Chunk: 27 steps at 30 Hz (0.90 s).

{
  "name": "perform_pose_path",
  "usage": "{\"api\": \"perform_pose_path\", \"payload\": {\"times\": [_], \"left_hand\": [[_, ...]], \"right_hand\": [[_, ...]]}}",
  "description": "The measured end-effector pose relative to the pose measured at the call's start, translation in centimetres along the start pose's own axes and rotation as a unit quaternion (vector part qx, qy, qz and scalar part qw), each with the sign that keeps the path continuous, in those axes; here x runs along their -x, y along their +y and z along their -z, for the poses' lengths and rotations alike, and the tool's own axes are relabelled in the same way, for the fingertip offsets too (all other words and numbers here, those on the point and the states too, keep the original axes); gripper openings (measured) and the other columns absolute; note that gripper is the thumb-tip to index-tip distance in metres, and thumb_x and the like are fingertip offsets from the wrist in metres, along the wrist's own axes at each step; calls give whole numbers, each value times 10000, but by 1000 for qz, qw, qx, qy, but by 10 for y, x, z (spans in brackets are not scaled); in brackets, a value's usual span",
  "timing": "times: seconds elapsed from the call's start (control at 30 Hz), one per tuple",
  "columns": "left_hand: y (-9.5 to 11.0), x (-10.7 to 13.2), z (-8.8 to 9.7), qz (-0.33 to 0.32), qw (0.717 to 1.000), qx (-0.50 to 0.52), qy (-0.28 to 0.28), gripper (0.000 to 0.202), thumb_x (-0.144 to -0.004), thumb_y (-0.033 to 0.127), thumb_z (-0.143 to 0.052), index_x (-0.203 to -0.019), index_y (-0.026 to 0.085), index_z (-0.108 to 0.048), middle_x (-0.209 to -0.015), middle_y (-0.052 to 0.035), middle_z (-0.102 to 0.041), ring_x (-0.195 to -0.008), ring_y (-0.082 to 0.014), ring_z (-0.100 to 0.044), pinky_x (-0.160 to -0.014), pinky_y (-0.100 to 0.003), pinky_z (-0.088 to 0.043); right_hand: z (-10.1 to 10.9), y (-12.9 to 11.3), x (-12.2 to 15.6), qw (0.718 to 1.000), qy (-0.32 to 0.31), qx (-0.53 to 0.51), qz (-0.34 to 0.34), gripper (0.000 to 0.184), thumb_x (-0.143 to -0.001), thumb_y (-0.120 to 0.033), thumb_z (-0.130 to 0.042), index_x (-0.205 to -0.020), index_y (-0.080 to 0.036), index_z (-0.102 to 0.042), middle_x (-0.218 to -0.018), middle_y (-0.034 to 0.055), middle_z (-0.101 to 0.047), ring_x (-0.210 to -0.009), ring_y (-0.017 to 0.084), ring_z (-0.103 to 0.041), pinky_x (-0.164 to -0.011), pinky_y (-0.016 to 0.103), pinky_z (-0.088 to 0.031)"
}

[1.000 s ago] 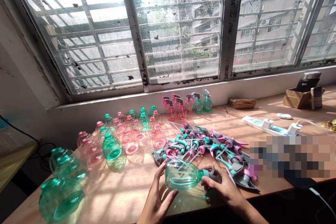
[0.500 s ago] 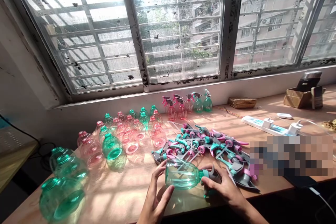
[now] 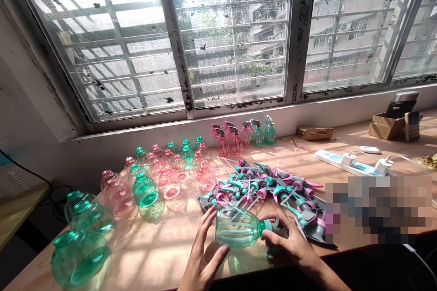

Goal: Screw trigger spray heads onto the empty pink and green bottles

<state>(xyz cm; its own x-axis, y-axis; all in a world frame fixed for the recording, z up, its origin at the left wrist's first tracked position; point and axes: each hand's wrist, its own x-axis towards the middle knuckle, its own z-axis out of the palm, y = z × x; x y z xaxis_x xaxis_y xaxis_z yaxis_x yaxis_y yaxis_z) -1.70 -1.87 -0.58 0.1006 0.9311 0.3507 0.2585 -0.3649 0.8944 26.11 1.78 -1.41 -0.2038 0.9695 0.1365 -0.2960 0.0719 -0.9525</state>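
Note:
Lying on its side above the table's front edge is a clear green spray bottle [image 3: 237, 229] with a grey and teal trigger head [image 3: 279, 227] at its neck. My right hand [image 3: 295, 241] is closed around the trigger head, thumb near the collar. At the bottle's base, my left hand [image 3: 206, 245] cups it loosely, fingers on the far side and thumb at the lower edge. Just behind is a heap of loose trigger sprayer heads [image 3: 251, 184] in pink, teal and grey, with white dip tubes. My right palm hides part of the trigger head.
Several open green bottles [image 3: 80, 259] and pink bottles [image 3: 167, 184] stand at the left. Bottles with sprayers fitted [image 3: 235, 141] line the wall under the window. A white power strip [image 3: 336, 161] with chargers lies at the right, near a cardboard box [image 3: 384, 126]. A blurred patch covers the right front.
The bottle has shifted very slightly, its base a little lower. My left thumb has slid a touch right along its lower edge. My right hand stays around the trigger head.

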Motion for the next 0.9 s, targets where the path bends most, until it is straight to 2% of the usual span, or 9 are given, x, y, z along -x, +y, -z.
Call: {"api": "perform_pose_path", "payload": {"times": [0.07,0.17,0.27,0.33,0.43,0.57,0.67,0.77,0.9], "left_hand": [[0,3,-4,23,999,36,8,602,-979,538,-686,-1540,422,-503,-1696,-43,-429,-1584,-381,-343,-1274,-541,-375],[0,5,-8,52,995,82,5,643,-950,519,-736,-1538,453,-483,-1721,-20,-387,-1599,-361,-318,-1193,-463,-496],[2,3,-8,52,995,90,-3,704,-912,486,-796,-1533,496,-463,-1721,-7,-379,-1560,-336,-379,-1120,-400,-556],[1,1,-6,44,996,77,-16,718,-914,479,-795,-1543,495,-449,-1719,-24,-358,-1534,-344,-403,-1077,-396,-585],[-3,-3,-1,-1,998,38,-53,679,-985,474,-696,-1590,486,-387,-1735,-40,-283,-1573,-364,-331,-1145,-466,-533],[-6,-5,2,-54,996,-36,-57,773,-958,398,-755,-1602,492,-337,-1753,-35,-252,-1629,-380,-224,-1297,-587,-293],[-6,-4,0,-19,996,48,-79,829,-917,431,-808,-1592,475,-329,-1772,-57,-248,-1597,-394,-332,-1272,-554,-354],[-5,-4,-2,37,984,136,-105,795,-949,482,-762,-1597,435,-304,-1732,-99,-363,-1520,-374,-483,-1222,-512,-439],[-1,-4,-3,69,987,115,-86,827,-908,511,-803,-1591,388,-353,-1705,-117,-390,-1580,-383,-378,-1212,-497,-460]], "right_hand": [[1,1,-1,1000,0,2,3,456,-772,-532,-927,-1027,-207,-734,-626,-19,-773,-542,195,-739,-570,293,-573],[3,2,-2,1000,7,25,9,459,-798,-555,-896,-1033,-200,-722,-609,0,-782,-531,220,-747,-572,321,-580],[4,3,-3,998,22,50,20,458,-813,-553,-881,-1051,-196,-722,-644,10,-789,-551,229,-753,-575,335,-593],[5,4,-3,998,28,57,21,466,-806,-558,-883,-1056,-196,-728,-664,8,-783,-557,229,-751,-573,340,-603],[4,4,-3,998,26,47,16,467,-792,-564,-891,-1040,-203,-728,-641,-2,-771,-540,227,-745,-587,347,-611],[2,3,-1,999,29,27,9,463,-772,-554,-913,-1022,-206,-738,-647,-4,-775,-546,221,-745,-587,337,-614],[2,2,-1,999,23,24,13,458,-763,-544,-925,-1015,-202,-753,-677,8,-792,-578,213,-742,-587,319,-609],[3,1,-1,999,21,34,18,457,-756,-545,-932,-1002,-198,-765,-699,16,-797,-605,204,-738,-611,312,-610],[3,0,-1,999,16,28,13,457,-767,-565,-913,-995,-202,-755,-668,6,-769,-569,207,-722,-576,318,-602]]}}
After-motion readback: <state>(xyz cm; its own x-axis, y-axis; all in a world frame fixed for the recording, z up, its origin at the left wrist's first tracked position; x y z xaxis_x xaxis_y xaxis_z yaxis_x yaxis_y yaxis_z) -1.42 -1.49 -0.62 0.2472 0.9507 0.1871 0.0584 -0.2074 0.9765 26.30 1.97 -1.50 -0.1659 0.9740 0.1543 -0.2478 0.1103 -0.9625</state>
